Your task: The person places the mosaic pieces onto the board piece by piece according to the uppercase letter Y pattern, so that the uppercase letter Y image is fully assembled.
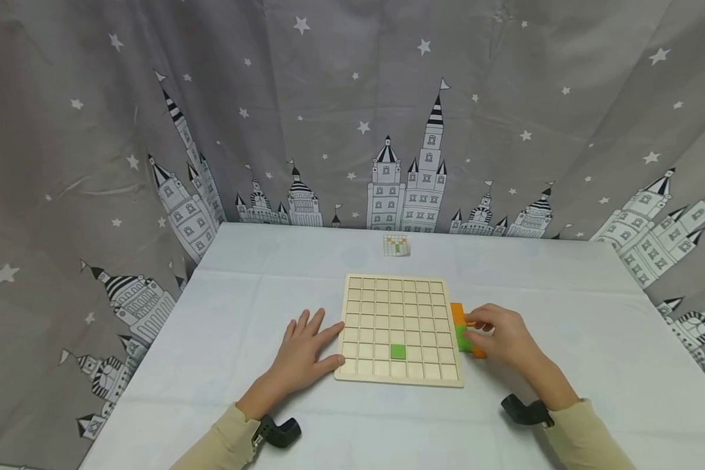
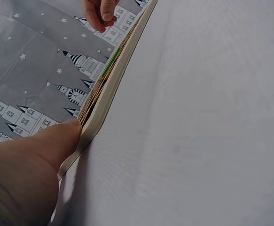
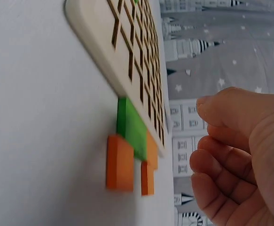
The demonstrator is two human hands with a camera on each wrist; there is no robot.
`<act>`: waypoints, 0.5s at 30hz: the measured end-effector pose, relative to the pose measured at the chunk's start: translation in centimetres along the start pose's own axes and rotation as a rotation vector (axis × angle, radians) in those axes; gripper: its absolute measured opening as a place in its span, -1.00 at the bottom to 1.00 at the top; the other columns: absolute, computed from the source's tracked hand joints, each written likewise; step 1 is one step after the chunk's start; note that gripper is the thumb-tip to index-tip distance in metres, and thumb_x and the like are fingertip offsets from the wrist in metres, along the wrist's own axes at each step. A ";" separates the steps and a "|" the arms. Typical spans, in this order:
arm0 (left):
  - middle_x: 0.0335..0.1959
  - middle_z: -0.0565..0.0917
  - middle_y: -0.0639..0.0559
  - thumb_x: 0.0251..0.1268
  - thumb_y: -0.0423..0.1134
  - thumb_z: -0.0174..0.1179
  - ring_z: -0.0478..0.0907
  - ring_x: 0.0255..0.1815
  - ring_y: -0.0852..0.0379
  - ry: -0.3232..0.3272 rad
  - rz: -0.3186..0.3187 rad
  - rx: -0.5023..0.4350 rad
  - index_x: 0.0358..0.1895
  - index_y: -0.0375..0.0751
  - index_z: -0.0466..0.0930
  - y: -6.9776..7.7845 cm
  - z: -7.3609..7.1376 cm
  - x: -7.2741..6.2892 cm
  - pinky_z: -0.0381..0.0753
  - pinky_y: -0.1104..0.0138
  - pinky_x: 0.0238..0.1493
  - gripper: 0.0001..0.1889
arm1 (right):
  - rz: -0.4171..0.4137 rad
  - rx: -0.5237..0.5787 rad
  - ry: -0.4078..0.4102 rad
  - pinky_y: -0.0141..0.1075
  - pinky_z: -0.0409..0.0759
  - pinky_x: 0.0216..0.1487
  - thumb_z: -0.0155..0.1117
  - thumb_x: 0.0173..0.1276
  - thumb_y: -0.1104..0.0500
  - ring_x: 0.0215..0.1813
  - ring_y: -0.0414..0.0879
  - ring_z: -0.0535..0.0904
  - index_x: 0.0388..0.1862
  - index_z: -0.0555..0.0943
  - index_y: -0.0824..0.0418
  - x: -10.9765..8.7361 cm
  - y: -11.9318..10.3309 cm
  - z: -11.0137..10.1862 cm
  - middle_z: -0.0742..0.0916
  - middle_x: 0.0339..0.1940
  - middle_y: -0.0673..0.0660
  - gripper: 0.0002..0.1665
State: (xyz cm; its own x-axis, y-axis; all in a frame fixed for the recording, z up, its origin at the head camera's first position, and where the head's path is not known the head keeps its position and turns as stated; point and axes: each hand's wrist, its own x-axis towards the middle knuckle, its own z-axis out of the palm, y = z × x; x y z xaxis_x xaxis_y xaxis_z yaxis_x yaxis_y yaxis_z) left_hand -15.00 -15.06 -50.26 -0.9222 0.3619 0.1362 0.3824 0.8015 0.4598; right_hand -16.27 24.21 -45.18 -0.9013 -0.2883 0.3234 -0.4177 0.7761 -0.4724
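A pale wooden grid board (image 1: 403, 382) lies flat, with one green square tile (image 1: 397, 352) in a cell near its front edge. My left hand (image 1: 303, 352) rests on the cloth at the board's left side; its spread fingers are straight, and thumb and index finger touch the rim. At the opposite side my right hand (image 1: 505, 336) hovers over loose tiles, fingers loosely bent, with nothing visible between them. Beneath it in the right wrist view are a green tile (image 3: 136, 129) against the board's edge and an orange tile (image 3: 120, 165), with more orange behind.
Behind the board lies a small card (image 1: 396, 245) printed with a grid and coloured squares. White cloth (image 1: 564, 294) covers the table. A grey curtain (image 1: 329, 78) with castles and stars hangs along the back and sides.
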 end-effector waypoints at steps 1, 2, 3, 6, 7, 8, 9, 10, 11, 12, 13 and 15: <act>0.55 0.27 -0.43 0.31 0.15 0.27 0.03 0.59 -0.56 0.000 -0.003 0.003 0.41 -0.04 0.52 0.0 0.0 0.0 -0.02 -0.44 0.48 -0.35 | 0.015 -0.003 -0.003 -0.32 0.70 -0.27 0.56 0.08 0.37 -0.31 -0.10 0.65 -0.20 0.80 0.29 -0.1 0.1 -0.1 0.80 -0.26 0.09 -0.74; 0.55 0.27 -0.43 0.31 0.16 0.27 0.03 0.59 -0.56 -0.001 -0.006 0.007 0.41 -0.04 0.52 0.0 -0.1 0.0 -0.01 -0.44 0.48 -0.34 | 0.030 -0.007 -0.007 -0.33 0.69 -0.27 0.55 0.09 0.36 -0.31 -0.11 0.64 -0.19 0.80 0.28 -0.2 0.3 -0.2 0.79 -0.26 0.09 -0.75; 0.55 0.27 -0.43 0.30 0.16 0.27 0.03 0.60 -0.55 -0.002 -0.009 0.009 0.42 -0.04 0.52 0.0 -0.1 0.1 -0.01 -0.44 0.48 -0.34 | 0.041 -0.011 -0.010 -0.33 0.69 -0.27 0.55 0.09 0.36 -0.31 -0.11 0.63 -0.20 0.80 0.27 -0.3 0.4 -0.2 0.79 -0.26 0.09 -0.75; 0.55 0.27 -0.42 0.30 0.16 0.28 0.02 0.60 -0.55 -0.003 -0.014 0.008 0.42 -0.03 0.51 -0.1 -0.1 0.1 -0.02 -0.43 0.49 -0.34 | 0.046 -0.021 -0.008 -0.33 0.69 -0.27 0.54 0.09 0.37 -0.32 -0.11 0.63 -0.23 0.79 0.26 -0.5 0.7 -0.2 0.79 -0.28 0.09 -0.78; 0.55 0.27 -0.42 0.30 0.17 0.28 0.03 0.60 -0.55 -0.002 -0.014 0.005 0.42 -0.03 0.51 0.0 -0.2 0.1 -0.02 -0.44 0.48 -0.33 | 0.044 -0.022 -0.009 -0.32 0.69 -0.27 0.54 0.09 0.37 -0.32 -0.11 0.63 -0.24 0.79 0.26 -0.6 0.8 -0.1 0.79 -0.29 0.09 -0.78; 0.55 0.27 -0.42 0.30 0.17 0.28 0.03 0.60 -0.55 -0.002 -0.015 0.003 0.42 -0.03 0.51 0.0 -0.2 0.1 -0.02 -0.44 0.48 -0.33 | 0.046 -0.020 -0.011 -0.32 0.69 -0.27 0.54 0.09 0.37 -0.32 -0.11 0.63 -0.24 0.79 0.25 -0.7 1.0 -0.1 0.79 -0.29 0.08 -0.78; 0.55 0.27 -0.42 0.30 0.17 0.27 0.03 0.60 -0.54 -0.004 -0.016 0.001 0.42 -0.03 0.51 0.0 -0.2 0.1 -0.02 -0.43 0.49 -0.33 | 0.049 -0.019 -0.015 -0.32 0.69 -0.27 0.54 0.09 0.36 -0.31 -0.11 0.63 -0.24 0.79 0.25 -0.8 1.0 -0.1 0.79 -0.29 0.08 -0.79; 0.55 0.27 -0.42 0.31 0.17 0.27 0.03 0.60 -0.54 -0.005 -0.018 0.000 0.42 -0.03 0.51 0.0 -0.1 0.1 -0.02 -0.43 0.49 -0.33 | 0.052 -0.017 -0.019 -0.31 0.69 -0.26 0.54 0.09 0.37 -0.31 -0.11 0.63 -0.24 0.79 0.25 -0.9 1.1 0.0 0.79 -0.29 0.08 -0.78; 0.55 0.27 -0.42 0.31 0.17 0.27 0.03 0.60 -0.54 -0.005 -0.018 -0.002 0.42 -0.03 0.51 0.0 -0.1 0.1 -0.01 -0.43 0.49 -0.33 | 0.058 -0.016 -0.024 -0.31 0.69 -0.26 0.53 0.10 0.36 -0.30 -0.11 0.64 -0.23 0.79 0.25 -1.0 1.2 0.1 0.79 -0.29 0.08 -0.79; 0.55 0.27 -0.42 0.31 0.17 0.27 0.03 0.60 -0.54 -0.005 -0.019 -0.003 0.42 -0.03 0.51 0.0 -0.1 0.1 -0.01 -0.43 0.49 -0.34 | 0.065 -0.015 -0.031 -0.31 0.69 -0.25 0.53 0.11 0.36 -0.29 -0.11 0.63 -0.23 0.79 0.25 -1.1 1.3 0.1 0.79 -0.29 0.07 -0.79; 0.55 0.27 -0.42 0.31 0.17 0.27 0.03 0.60 -0.54 -0.006 -0.020 -0.002 0.42 -0.03 0.51 0.0 0.0 0.1 -0.01 -0.43 0.49 -0.34 | 0.074 -0.014 -0.038 -0.31 0.69 -0.24 0.52 0.12 0.35 -0.28 -0.11 0.63 -0.22 0.79 0.24 -1.2 1.3 0.1 0.79 -0.28 0.07 -0.79; 0.55 0.27 -0.42 0.31 0.17 0.27 0.03 0.61 -0.54 -0.010 -0.025 0.000 0.42 -0.03 0.51 0.0 0.1 0.1 -0.02 -0.43 0.49 -0.34 | 0.086 -0.012 -0.048 -0.29 0.69 -0.23 0.52 0.13 0.34 -0.27 -0.10 0.64 -0.22 0.79 0.24 -1.4 1.4 0.3 0.79 -0.27 0.07 -0.80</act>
State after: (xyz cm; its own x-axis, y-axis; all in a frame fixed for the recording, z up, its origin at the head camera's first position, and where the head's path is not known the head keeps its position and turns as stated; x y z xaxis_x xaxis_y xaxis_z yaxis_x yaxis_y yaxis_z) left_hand -15.06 -14.97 -50.38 -0.9307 0.3468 0.1160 0.3596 0.8102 0.4630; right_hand -15.65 25.54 -46.48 -0.9384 -0.2469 0.2419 -0.3375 0.8059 -0.4865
